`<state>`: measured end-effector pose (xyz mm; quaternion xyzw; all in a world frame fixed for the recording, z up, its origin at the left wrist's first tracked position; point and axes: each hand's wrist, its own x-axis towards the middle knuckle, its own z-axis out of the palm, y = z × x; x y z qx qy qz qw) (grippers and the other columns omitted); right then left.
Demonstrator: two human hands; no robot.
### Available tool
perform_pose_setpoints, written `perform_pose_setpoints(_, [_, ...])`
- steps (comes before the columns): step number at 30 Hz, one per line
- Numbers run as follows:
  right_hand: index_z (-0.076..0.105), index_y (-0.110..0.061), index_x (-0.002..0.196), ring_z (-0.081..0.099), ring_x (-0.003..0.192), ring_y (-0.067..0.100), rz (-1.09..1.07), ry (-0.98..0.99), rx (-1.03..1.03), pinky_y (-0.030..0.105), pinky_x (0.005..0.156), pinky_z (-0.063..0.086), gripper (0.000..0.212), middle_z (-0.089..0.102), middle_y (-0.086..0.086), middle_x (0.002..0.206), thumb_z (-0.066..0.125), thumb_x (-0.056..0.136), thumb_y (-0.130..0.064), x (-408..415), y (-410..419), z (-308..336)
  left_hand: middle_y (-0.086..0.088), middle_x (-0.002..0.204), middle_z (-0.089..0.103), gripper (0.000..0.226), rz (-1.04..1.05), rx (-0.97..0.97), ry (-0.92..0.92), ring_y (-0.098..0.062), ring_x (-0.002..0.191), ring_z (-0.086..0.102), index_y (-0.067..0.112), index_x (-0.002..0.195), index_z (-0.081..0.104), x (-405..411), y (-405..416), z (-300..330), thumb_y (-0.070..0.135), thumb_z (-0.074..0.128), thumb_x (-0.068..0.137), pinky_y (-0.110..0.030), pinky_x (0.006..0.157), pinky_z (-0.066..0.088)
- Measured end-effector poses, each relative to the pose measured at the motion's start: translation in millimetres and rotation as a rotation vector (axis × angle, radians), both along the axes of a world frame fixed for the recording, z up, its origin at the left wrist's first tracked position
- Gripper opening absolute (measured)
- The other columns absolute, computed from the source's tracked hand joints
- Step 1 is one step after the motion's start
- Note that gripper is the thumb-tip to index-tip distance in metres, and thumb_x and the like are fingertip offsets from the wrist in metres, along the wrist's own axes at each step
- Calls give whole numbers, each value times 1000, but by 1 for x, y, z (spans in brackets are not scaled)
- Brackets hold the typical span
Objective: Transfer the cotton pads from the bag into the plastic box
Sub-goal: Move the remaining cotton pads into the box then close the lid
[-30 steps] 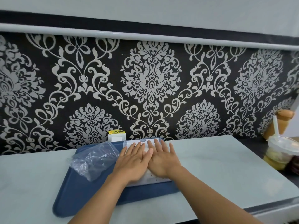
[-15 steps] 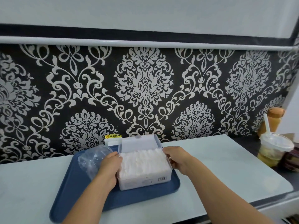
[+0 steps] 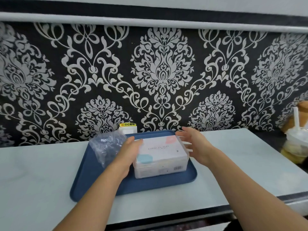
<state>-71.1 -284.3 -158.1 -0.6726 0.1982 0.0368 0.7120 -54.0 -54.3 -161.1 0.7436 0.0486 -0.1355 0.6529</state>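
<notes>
My left hand [image 3: 129,153] rests on the shut box [image 3: 162,155], right hand [image 3: 194,145] spread beside it; a nudge could skid it across the tray [image 3: 100,184].

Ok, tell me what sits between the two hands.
Head view: the closed plastic box on the blue tray lies between the left hand and the right hand.

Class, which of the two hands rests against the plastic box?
The left hand rests against the plastic box; the right hand hovers open beside it.

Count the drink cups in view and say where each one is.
1: a lidded cup with a straw at the far right, beyond the table edge; partly cut off, so others may be hidden.
</notes>
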Motion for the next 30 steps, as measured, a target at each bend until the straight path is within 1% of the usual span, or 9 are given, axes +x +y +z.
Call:
perform_pose_setpoints(3, [69,-16,115,66,107,23,50,-93,-260,33,84,49,37,71,1,114,62,88,-41,-1,11,-4,-3,156,41,52,-3,153,-98,-23,135,46,16,152,33,-8,-1,-2,25,48,104,-34,110,36])
perform_pose_setpoints(8, [38,-20,153,43,140,22,172,-127,-586,40,117,33,67,44,-2,153,59,95,-46,-10,27,-5,-1,164,26,56,-21,219,-141,-20,149,27,15,158,19,-13,0,-5,24,40,107,-36,118,22])
perform_pose_setpoints(13, [33,-14,155,39,142,22,197,-183,-697,25,105,30,66,41,2,156,57,99,-39,-14,35,-3,5,154,36,54,-43,224,-206,-11,132,37,14,157,21,-13,-3,-4,25,41,107,-29,106,29])
perform_pose_setpoints(15, [34,-15,154,42,140,24,198,-185,-799,30,109,32,66,41,4,155,55,99,-44,-12,37,-6,5,157,32,59,-53,288,-240,-14,140,34,14,158,17,-14,-4,-5,28,41,107,-31,111,28])
perform_pose_setpoints(19, [31,-22,155,37,141,33,207,-155,-1130,42,111,36,60,29,7,161,36,103,-51,-18,45,-12,-4,167,13,65,-141,633,-348,-24,152,19,13,160,13,-13,-2,-11,41,35,106,-39,121,21])
perform_pose_setpoints(22, [29,-31,154,18,150,35,291,-239,-1407,47,109,36,52,20,-2,166,23,105,-48,-27,60,-13,-1,169,8,55,-218,924,-592,-25,154,9,22,156,28,-23,-7,-13,44,26,106,-45,118,29])
perform_pose_setpoints(24, [26,-40,155,5,154,36,402,-266,-1375,50,114,29,51,18,-12,166,25,105,-50,-26,59,-9,7,169,9,53,-300,899,-618,-24,156,0,33,156,30,-27,-9,-10,48,26,105,-47,119,25])
perform_pose_setpoints(26, [30,-46,153,-5,156,26,535,-283,-1177,48,122,14,53,16,-18,166,43,102,-50,-24,42,-3,14,168,7,61,-391,813,-563,-22,156,-7,38,157,26,-23,-1,-6,56,39,100,-47,123,14])
perform_pose_setpoints(30, [33,-50,151,-7,152,8,750,-294,-1115,36,124,5,84,10,-24,164,79,81,-45,-27,5,3,26,165,-1,93,-607,898,-579,-12,153,-15,42,158,15,-11,22,-7,52,71,84,-41,126,6])
